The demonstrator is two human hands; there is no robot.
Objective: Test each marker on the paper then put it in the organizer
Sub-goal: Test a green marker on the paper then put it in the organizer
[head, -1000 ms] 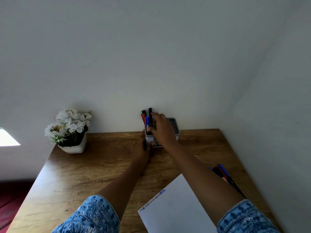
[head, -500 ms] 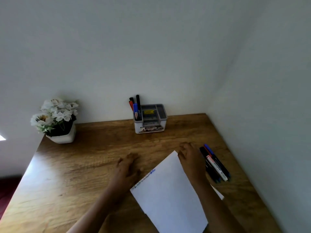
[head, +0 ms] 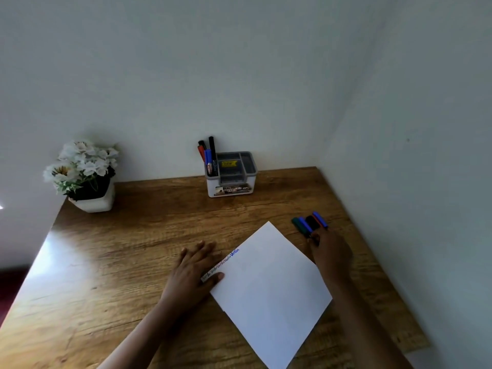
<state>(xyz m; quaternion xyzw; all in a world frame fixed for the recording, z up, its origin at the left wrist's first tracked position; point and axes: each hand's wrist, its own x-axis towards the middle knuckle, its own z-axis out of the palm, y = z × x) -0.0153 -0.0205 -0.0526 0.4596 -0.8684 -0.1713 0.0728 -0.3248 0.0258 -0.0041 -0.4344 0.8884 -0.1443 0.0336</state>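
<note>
Task in mid-course. Four markers (head: 209, 158) (two black, one red, one blue) are standing upright in the left compartment of the organizer (head: 231, 182), which is sitting at the far edge of the worktop (head: 133, 235) against the wall. Its other compartments are showing no markers; a yellow label is lying in the middle one.

A row of small test scribbles in several colours, ending in blue, is running along the far-left edge of the paper (head: 269, 286), so several tests are judged done.

A bundle of loose markers (head: 306, 224) is lying on the worktop just right of the paper's far corner, with green, blue, black and red caps showing. These are judged to be awaiting testing and storing.

The left grip (head: 194, 270) is resting flat with straight fingers beside the paper, its thumb pressing the scribbled edge. The right grip (head: 330, 251) is reaching the near ends of the loose markers; whether it is pinching one cannot be told.

A white pot of flowers (head: 85, 177) is standing at the far left.
</note>
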